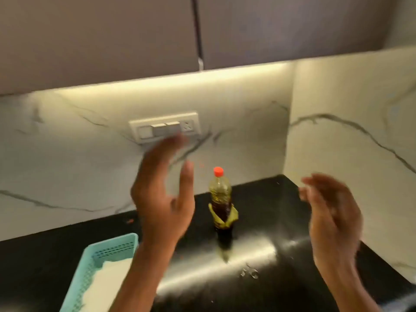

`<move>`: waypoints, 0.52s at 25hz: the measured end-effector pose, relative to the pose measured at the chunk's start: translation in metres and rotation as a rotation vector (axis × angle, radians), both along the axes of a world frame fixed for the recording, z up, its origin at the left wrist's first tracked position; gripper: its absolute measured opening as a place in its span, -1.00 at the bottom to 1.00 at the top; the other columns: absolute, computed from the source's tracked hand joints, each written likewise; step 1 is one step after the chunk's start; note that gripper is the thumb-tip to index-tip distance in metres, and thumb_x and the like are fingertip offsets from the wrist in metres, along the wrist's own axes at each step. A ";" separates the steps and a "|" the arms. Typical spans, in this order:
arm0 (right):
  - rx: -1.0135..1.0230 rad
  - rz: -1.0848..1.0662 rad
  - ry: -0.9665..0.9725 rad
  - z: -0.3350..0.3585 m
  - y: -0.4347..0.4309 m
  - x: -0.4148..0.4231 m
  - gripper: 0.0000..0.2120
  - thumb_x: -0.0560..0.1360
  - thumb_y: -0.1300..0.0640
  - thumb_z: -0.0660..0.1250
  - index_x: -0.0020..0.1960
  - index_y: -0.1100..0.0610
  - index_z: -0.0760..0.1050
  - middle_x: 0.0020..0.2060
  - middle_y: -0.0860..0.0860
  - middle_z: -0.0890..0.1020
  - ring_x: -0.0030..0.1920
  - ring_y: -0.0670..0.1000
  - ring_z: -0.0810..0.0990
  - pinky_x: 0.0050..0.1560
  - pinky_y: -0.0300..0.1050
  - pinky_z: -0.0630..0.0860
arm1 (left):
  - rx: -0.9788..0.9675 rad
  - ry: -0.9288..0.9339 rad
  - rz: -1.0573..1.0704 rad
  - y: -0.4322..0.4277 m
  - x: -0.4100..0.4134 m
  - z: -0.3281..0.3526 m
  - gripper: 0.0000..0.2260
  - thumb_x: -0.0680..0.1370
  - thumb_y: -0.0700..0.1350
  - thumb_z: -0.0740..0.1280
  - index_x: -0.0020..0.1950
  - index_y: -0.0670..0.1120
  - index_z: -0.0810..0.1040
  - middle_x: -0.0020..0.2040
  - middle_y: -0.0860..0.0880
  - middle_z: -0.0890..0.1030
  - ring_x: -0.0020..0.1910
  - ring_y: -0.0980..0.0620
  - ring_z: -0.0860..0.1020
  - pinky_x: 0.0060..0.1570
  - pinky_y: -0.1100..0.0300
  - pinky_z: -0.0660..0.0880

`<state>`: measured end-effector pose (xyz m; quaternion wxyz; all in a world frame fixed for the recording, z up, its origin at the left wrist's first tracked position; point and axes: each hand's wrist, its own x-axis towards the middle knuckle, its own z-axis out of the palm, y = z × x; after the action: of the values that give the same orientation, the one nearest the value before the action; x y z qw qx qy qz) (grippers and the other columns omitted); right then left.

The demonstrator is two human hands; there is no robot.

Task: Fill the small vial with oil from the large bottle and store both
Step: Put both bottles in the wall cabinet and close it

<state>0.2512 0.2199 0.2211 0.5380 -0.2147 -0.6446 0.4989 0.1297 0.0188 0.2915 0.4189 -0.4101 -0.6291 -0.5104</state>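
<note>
1. Oil bottle, tall clear plastic with red cap (pixel 220 199), is stood upright on the black polished counter (pixel 281 212), long axis vertical.
2. It is flanked by both hands, ahead of them.
3. Left hand (pixel 163 199) is held nearer; right hand (pixel 331 210) farther.
4. Both are spread open, nothing held.

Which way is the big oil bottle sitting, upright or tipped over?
Upright. The oil bottle stands on its base on the black counter, its red cap at the top.
</note>
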 end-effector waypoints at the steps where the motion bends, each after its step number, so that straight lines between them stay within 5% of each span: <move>1: 0.113 0.085 0.063 0.043 -0.018 -0.031 -0.84 0.59 0.18 0.30 0.15 0.11 0.56 -0.04 -0.06 0.69 -0.07 -0.12 0.68 -0.07 -0.27 0.61 | 0.058 0.053 0.052 -0.009 -0.023 0.031 -0.77 0.56 -0.35 0.34 0.22 -0.29 0.57 0.19 -0.19 0.62 0.22 -0.10 0.59 0.22 0.06 0.53; 4: 0.318 0.262 0.193 0.131 -0.068 -0.112 -0.84 0.61 0.15 0.29 0.15 0.17 0.54 -0.04 0.00 0.69 -0.07 -0.08 0.69 -0.05 -0.18 0.63 | 0.122 0.130 0.222 -0.033 -0.079 0.096 -0.76 0.61 -0.33 0.26 0.27 -0.29 0.56 0.22 -0.21 0.61 0.22 -0.10 0.59 0.25 0.25 0.48; 7: 0.152 0.359 0.263 0.174 -0.095 -0.181 -0.87 0.55 0.08 0.35 0.06 0.08 0.57 -0.08 -0.02 0.69 -0.05 -0.05 0.68 0.04 -0.01 0.63 | 0.108 0.170 0.321 -0.041 -0.115 0.124 -0.71 0.60 -0.32 0.24 0.31 -0.26 0.54 0.24 -0.21 0.57 0.22 -0.10 0.57 0.25 0.46 0.34; 10: -0.176 0.405 0.245 0.195 -0.109 -0.227 -0.80 0.44 -0.05 0.42 -0.01 0.04 0.58 -0.06 0.00 0.68 0.00 -0.01 0.66 0.15 0.07 0.58 | 0.004 0.223 0.352 -0.038 -0.144 0.130 -0.71 0.62 -0.25 0.27 0.33 -0.22 0.54 0.27 -0.17 0.57 0.24 -0.08 0.56 0.24 0.30 0.45; 13: -0.319 0.302 0.271 0.211 -0.122 -0.241 -0.65 0.44 0.01 0.48 0.09 0.18 0.49 -0.03 0.04 0.60 -0.07 0.03 0.60 0.10 -0.07 0.54 | -0.142 0.289 0.450 -0.030 -0.166 0.124 -0.69 0.64 -0.13 0.24 0.35 -0.19 0.55 0.33 -0.16 0.56 0.29 -0.12 0.55 0.19 0.04 0.59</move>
<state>0.0097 0.0981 0.4320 0.4982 -0.1293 -0.5045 0.6932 -0.0362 -0.0111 0.4160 0.5773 -0.3573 -0.6722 -0.2953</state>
